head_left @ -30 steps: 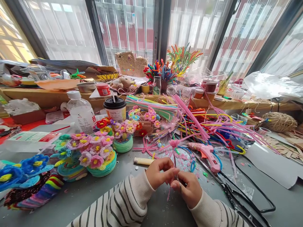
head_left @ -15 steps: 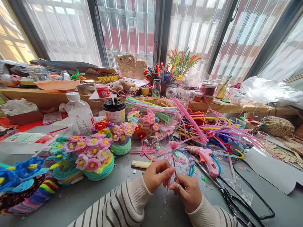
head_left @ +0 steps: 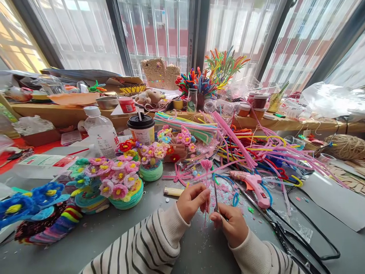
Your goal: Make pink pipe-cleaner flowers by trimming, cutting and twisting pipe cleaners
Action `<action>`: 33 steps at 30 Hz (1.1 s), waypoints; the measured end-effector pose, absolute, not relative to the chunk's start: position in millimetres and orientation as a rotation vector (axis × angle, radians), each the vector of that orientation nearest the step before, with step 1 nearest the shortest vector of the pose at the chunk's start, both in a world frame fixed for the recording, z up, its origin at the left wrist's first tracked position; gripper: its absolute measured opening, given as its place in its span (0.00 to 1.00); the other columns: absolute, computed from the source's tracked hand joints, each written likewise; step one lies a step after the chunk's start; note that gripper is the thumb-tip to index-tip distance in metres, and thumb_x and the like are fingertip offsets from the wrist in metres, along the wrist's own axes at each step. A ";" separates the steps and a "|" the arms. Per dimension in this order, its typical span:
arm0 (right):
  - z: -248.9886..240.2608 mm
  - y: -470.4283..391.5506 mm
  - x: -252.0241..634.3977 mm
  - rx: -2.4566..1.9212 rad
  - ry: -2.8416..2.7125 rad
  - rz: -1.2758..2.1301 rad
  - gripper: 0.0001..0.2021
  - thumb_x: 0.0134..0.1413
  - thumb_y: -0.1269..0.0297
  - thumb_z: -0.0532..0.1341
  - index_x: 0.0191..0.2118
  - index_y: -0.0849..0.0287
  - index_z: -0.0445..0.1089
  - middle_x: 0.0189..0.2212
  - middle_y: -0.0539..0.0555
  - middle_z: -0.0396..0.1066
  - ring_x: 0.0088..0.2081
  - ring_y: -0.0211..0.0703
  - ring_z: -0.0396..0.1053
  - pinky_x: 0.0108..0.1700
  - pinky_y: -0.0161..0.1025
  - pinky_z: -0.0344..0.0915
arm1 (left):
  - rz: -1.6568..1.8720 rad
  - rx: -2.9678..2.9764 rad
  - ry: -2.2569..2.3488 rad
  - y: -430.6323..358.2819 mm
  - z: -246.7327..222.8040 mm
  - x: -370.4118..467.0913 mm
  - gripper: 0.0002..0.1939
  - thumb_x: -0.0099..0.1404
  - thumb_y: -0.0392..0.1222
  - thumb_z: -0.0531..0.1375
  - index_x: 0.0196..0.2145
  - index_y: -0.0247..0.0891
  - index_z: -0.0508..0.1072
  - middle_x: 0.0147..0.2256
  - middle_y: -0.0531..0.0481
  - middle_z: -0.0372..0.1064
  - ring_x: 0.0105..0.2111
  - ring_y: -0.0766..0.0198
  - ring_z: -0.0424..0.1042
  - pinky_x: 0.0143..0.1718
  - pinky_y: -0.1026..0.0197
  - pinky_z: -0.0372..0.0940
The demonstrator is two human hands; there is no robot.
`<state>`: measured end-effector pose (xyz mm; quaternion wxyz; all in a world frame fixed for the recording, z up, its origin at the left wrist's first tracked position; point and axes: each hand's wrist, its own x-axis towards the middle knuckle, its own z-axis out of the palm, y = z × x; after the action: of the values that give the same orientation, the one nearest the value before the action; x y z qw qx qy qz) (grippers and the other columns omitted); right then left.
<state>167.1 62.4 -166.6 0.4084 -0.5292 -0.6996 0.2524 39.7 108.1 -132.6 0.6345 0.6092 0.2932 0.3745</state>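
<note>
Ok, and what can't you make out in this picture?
All in the head view:
Metal tool: handle end mostly hidden by right hand.
Pink stem: gripped stretch hidden by left hand.
Twine ball: cut off by right edge.
Cup: contents hidden by lid, small print unreadable.

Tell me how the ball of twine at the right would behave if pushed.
The ball of twine would probably roll or rock, since it looks rounded. Its rough, fibrous strands suggest grip rather than slipperiness. It would likely yield slightly under pressure, being wound from cord.
</note>
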 end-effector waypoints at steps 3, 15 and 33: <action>-169.1 62.3 166.9 -1.335 -1.774 0.662 0.26 0.44 0.44 0.44 0.11 0.60 0.56 0.08 0.48 0.58 0.13 0.32 0.55 0.17 0.30 0.52 | 0.878 1.387 0.706 109.0 -134.0 40.1 0.15 0.52 0.48 0.52 0.18 0.34 0.59 0.13 0.56 0.56 0.15 0.74 0.56 0.18 0.68 0.52; -165.9 63.0 165.7 -1.396 -1.730 0.706 0.28 0.43 0.42 0.43 0.10 0.60 0.57 0.08 0.49 0.60 0.14 0.32 0.55 0.18 0.30 0.52 | 0.949 1.346 0.800 110.6 -132.3 39.0 0.13 0.49 0.47 0.56 0.19 0.33 0.61 0.15 0.56 0.58 0.16 0.74 0.56 0.19 0.69 0.54; -164.6 62.9 160.7 -1.495 -1.655 0.749 0.25 0.40 0.44 0.48 0.08 0.60 0.52 0.07 0.47 0.54 0.13 0.30 0.50 0.17 0.30 0.49 | 1.112 1.318 0.898 113.9 -132.7 33.6 0.11 0.53 0.45 0.52 0.23 0.34 0.65 0.17 0.56 0.58 0.18 0.73 0.57 0.21 0.69 0.53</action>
<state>160.7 62.9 -164.6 0.3844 -0.5866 -0.6495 0.2938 33.6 113.9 -132.7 0.5633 0.5600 0.3816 0.4726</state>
